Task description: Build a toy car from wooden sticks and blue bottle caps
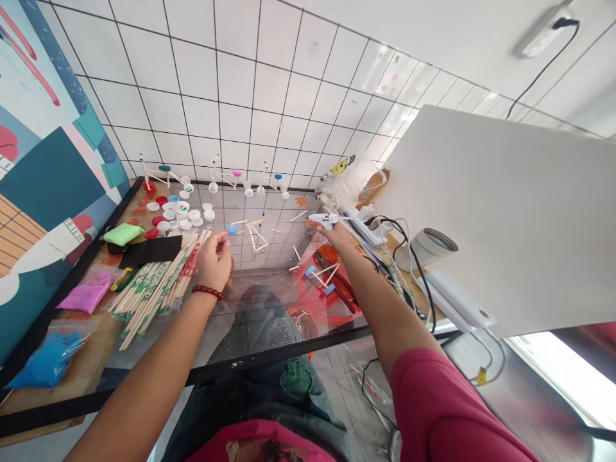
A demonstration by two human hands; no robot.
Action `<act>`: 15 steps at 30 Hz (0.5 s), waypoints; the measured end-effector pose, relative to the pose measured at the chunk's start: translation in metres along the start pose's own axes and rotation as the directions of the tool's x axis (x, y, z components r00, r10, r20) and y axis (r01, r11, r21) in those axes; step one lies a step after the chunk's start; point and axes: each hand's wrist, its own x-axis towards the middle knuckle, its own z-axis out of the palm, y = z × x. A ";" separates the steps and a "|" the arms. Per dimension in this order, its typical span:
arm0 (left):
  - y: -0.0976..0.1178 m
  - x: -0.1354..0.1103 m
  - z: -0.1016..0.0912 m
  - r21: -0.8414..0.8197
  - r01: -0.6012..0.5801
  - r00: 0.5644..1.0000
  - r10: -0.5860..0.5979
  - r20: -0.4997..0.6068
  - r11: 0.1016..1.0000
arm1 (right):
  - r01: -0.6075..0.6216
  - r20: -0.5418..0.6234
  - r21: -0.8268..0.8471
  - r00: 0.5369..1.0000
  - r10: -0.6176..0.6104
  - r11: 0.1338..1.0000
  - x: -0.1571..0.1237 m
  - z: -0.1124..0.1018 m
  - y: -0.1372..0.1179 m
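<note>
on the glass tabletop (269, 301), seen from the head camera, the right hand (338, 237) is extended toward one o'clock and meets a white hot-glue gun with a blue trigger (321, 220). the gun lies with its long axis roughly nine to three. the hand comes at it from the five o'clock side, touching it or just short of it. its fingers are hidden behind the knuckles, so i cannot tell whether they grip the gun. the left hand (215, 258), with a dark red bead bracelet (208, 292) at the wrist, hovers well apart at the gun's eight o'clock. its fingers curl loosely toward the thumb, and i cannot tell whether anything small sits between them. the right hand is clearly the nearer to the gun.

at the left hand's one o'clock lies a triangular frame of thin wooden sticks (254, 234), with a light blue bottle cap (232, 229) just beside it at nine. a second stick frame with blue ends (323, 274) lies near the right forearm.

at the left hand's eight o'clock a heap of wooden chopsticks in printed sleeves (158, 282) fans out, running from seven to one. three clear plastic bags each hold a soft coloured lump: the green bag (123, 234), the pink bag (86, 296) and the blue bag (48, 359). loose white, red and blue caps (178, 215) cluster at eleven. small stick bicycles (231, 178) stand along the tiled wall at twelve.
</note>
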 end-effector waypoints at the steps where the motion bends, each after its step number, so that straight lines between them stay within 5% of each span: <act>1: 0.000 0.000 0.000 0.004 -0.003 1.000 0.003 -0.002 1.000 | -0.030 -0.004 -0.022 1.000 0.030 0.999 0.000 -0.003 -0.001; 7: 0.002 -0.001 -0.002 0.012 -0.007 1.000 0.007 0.002 1.000 | -0.118 -0.005 -0.167 0.993 0.119 0.979 -0.029 -0.058 -0.017; 9: 0.003 -0.002 -0.001 0.009 -0.022 1.000 0.022 -0.010 1.000 | -0.069 -0.123 -0.252 0.992 0.039 0.965 -0.055 -0.069 -0.037; 12: 0.004 -0.002 -0.001 0.014 -0.052 0.999 0.052 -0.016 0.999 | 0.066 -0.219 -0.153 0.971 -0.099 0.986 -0.100 -0.046 -0.089; 15: 0.004 -0.003 -0.003 0.029 -0.065 0.997 0.066 -0.030 0.997 | 0.347 -0.032 -0.022 0.937 -0.348 0.938 -0.140 0.011 -0.147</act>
